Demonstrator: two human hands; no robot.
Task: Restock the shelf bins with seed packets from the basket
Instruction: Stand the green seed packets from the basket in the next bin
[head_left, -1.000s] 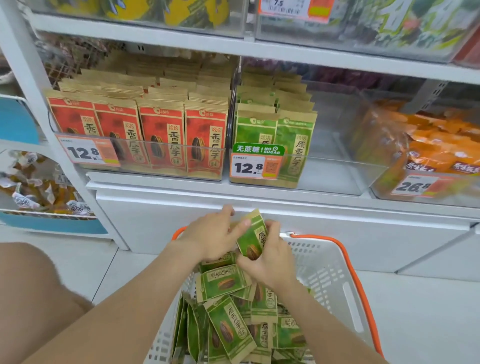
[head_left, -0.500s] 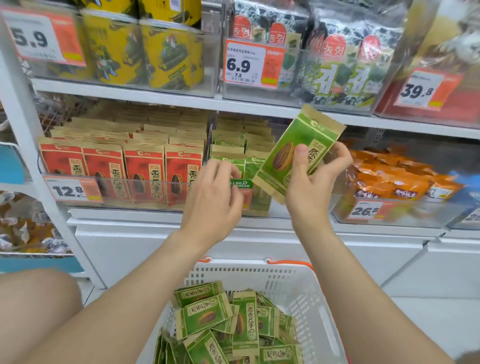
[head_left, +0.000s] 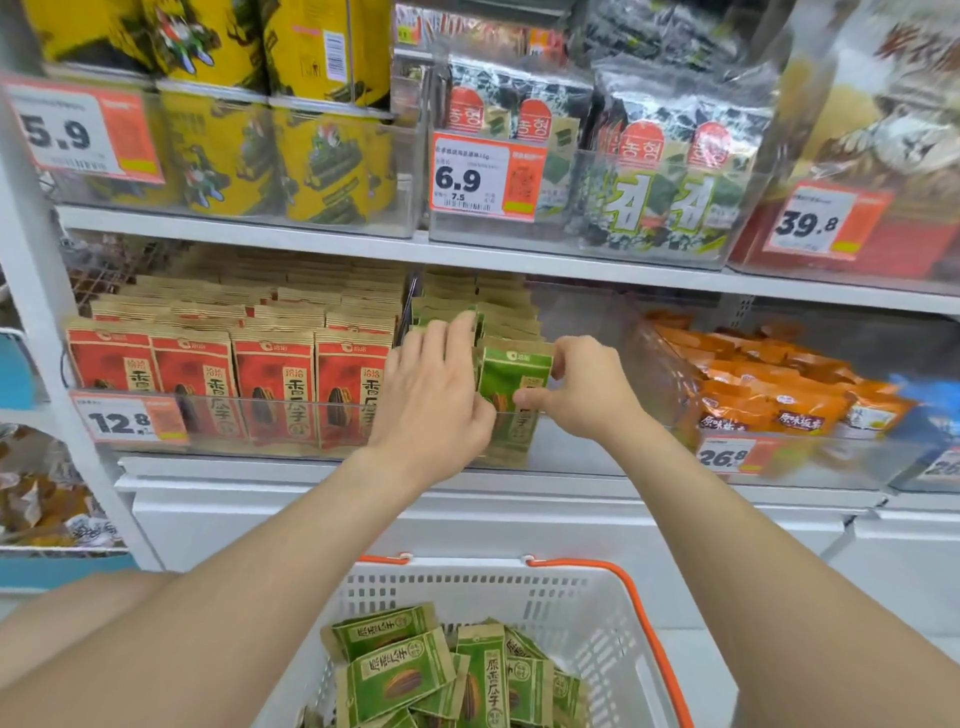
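A: Head view. Where is the green packet (head_left: 514, 371)?
B: Upright at the front of the middle bin (head_left: 566, 457). Its lower half is behind the clear front wall, and it stands just right of the green row (head_left: 447, 306).
A: Right hand (head_left: 589, 397)?
B: Thumb in front, fingers curled behind the top right corner. It pinches the green packet by its right edge.
A: Left hand (head_left: 431, 400)?
B: Fingers straight and close together, laid over the tops of the green row. The side of the hand touches the green packet's left edge. It grips nothing.
A: Basket (head_left: 602, 618)?
B: White with an orange handle, below the shelf, between the forearms. Loose packets (head_left: 400, 675) of the same green kind are heaped inside.
A: Neighbours?
B: Red packets (head_left: 275, 384) in the bin to the left, orange bags (head_left: 769, 387) to the right.
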